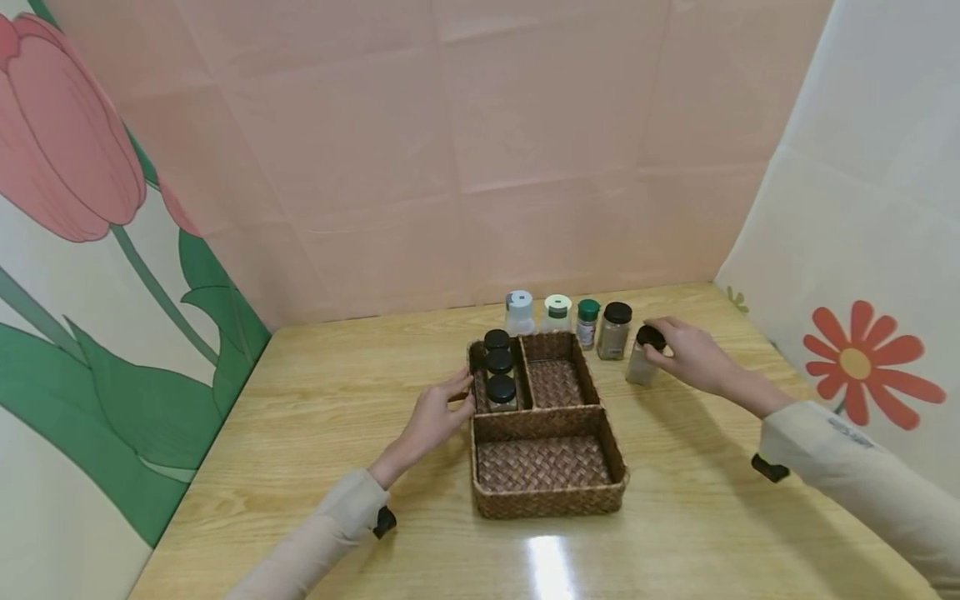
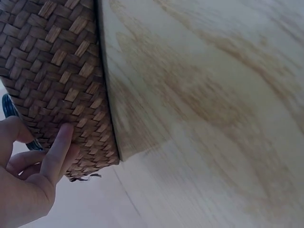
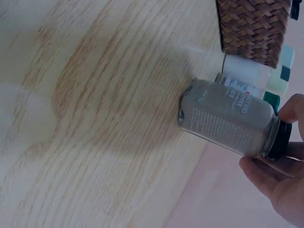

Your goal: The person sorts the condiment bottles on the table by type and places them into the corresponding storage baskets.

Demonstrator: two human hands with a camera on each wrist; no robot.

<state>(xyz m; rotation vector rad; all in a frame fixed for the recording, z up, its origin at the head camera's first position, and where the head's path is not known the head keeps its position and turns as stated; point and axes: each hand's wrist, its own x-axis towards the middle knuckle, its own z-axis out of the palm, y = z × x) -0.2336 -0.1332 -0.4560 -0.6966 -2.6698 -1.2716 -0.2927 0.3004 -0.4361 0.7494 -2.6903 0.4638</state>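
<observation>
Item: my two pale sleeves [image 1: 847, 462], nearest me, a small black piece [image 1: 770, 468] at each wrist.

Item: one brown woven basket [image 1: 551, 502], three compartments, standing on the wood-grain table [image 1: 352, 417]. The widest compartment lies on my side, its plaited floor showing; two narrower ones sit behind it.

Item: my left hand [image 1: 435, 417], at the basket's left side — fingers extended and slightly bent, laid against the outer weave, clasping nothing.

Item: three black-lidded jars [image 1: 499, 361], standing in a file in the back left compartment, just beyond those fingertips.

Item: my right hand [image 1: 693, 358], to the right of the basket, thumb and fingers pinching a black lid from above.

Item: the jar under that lid, a clear squarish jar [image 3: 225, 116] with greyish contents and pale print, well apart from the basket wall. Whether its base touches the table I cannot tell from these angles.

Item: a row behind, right to left — a black-lidded jar [image 1: 614, 333] with brownish-grey contents, a small green-capped bottle [image 1: 587, 325], a pale bottle with a whitish cap [image 1: 557, 312], a bottle with a pale blue cap [image 1: 519, 312].

Item: a pink backdrop [image 1: 450, 167], creased, behind everything.
</observation>
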